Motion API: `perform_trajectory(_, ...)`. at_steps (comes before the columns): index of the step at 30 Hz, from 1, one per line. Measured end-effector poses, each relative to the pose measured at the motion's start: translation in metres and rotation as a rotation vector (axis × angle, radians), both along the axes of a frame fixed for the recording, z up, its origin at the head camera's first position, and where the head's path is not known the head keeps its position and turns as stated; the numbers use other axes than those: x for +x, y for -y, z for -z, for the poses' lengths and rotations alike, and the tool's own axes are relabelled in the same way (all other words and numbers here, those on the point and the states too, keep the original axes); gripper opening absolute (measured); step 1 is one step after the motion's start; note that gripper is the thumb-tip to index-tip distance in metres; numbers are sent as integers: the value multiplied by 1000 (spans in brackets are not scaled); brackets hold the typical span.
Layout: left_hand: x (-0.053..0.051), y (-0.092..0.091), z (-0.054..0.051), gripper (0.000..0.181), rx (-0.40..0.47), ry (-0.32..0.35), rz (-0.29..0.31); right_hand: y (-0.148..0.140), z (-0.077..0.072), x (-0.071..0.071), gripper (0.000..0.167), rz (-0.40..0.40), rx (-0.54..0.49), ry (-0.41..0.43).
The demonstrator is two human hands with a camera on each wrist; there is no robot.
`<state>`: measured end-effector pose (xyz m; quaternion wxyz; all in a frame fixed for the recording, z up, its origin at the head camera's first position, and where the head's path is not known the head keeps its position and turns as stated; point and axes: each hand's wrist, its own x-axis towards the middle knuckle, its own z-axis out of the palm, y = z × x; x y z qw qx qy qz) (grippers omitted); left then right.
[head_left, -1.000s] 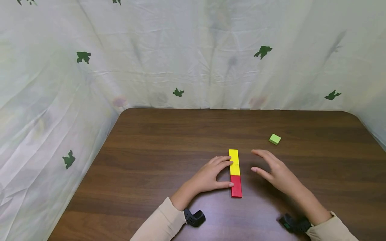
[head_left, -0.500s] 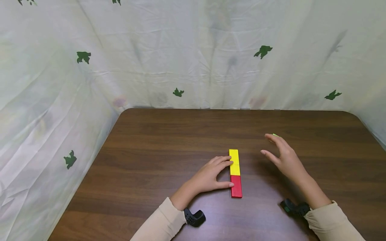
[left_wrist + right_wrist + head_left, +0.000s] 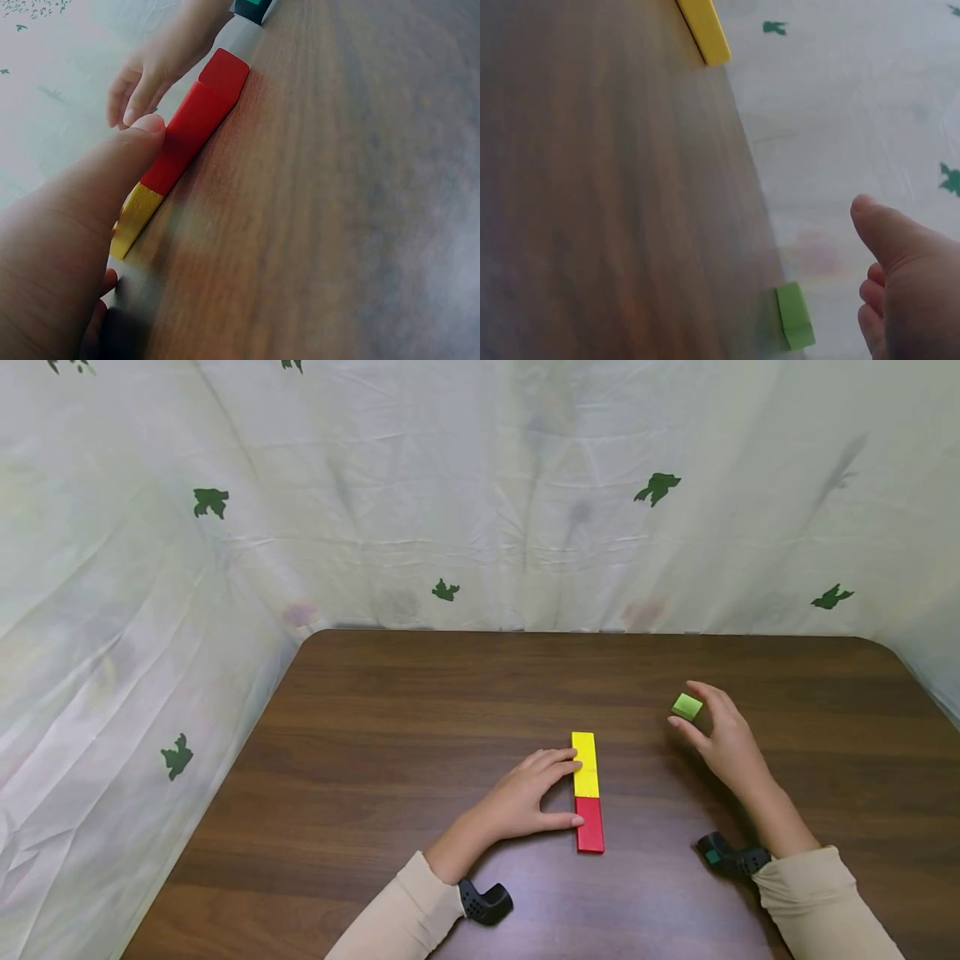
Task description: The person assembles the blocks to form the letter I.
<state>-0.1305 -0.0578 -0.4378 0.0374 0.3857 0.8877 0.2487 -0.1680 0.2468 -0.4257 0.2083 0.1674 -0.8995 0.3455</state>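
Observation:
A yellow block [image 3: 587, 783] and a red block [image 3: 591, 837] lie end to end in a line on the brown table. My left hand [image 3: 513, 797] rests at their left side, fingertips touching the yellow block and thumb on the red one. The left wrist view shows that thumb against the side of the red block [image 3: 193, 124]. Farther back on the right, my right hand [image 3: 727, 747] hovers with its thumb and forefinger spread on either side of a small green block [image 3: 687, 707]. In the right wrist view, a gap separates the thumb from the green block [image 3: 795, 319].
The wood-grain table [image 3: 420, 693] ends at a straight back edge with rounded corners. Behind it hangs a pale cloth [image 3: 510, 510] with dark green leaf shapes. Each wrist carries a black camera, such as the left wrist camera [image 3: 486, 903].
My right hand has moved right and away from me, from beside the yellow block to around the green block. The left hand and the blocks have stayed put.

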Motion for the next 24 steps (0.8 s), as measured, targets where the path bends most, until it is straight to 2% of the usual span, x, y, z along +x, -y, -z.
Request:
perform_trajectory(5, 0, 0, 0, 68, 4, 0, 2, -6, 2, -5, 58, 25, -12, 91)
perform_trajectory(15, 1, 0, 1, 68, 2, 0, -3, -12, 6, -9, 65, 53, 27, 280)
perform_trajectory(24, 0, 0, 1, 68, 6, -7, -1, -15, 8, -12, 63, 73, 58, 351)
